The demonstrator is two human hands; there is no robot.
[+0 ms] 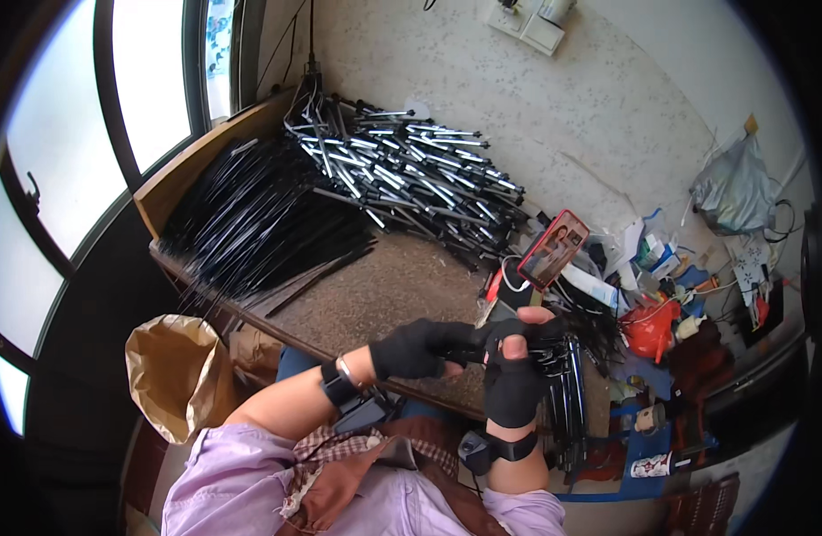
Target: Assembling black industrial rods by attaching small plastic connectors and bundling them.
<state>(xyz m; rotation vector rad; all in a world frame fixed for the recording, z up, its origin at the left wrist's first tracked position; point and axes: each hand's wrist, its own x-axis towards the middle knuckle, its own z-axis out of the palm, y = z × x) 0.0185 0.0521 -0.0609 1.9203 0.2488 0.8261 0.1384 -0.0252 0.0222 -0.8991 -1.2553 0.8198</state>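
Note:
Both of my hands wear black fingerless gloves and meet above the near edge of the workbench (pixel 402 286). My left hand (pixel 420 348) is closed, its fingers pointing right toward the other hand. My right hand (pixel 515 375) is closed with the thumb up. A dark part seems to run between them, but black gloves against it hide its shape. Just right of my right hand lies a bundle of black rods (pixel 567 393). Farther back are a heap of silver-and-black rods (pixel 411 170) and, to its left, a pile of thin black strips (pixel 259 205).
A phone in a red case (pixel 554 248) stands upright beyond my right hand, with a white cable. Clutter and a red plastic bag (pixel 650 330) lie to the right. An open brown paper sack (pixel 180 375) stands left of the bench. A grey bag (pixel 737 188) hangs on the wall.

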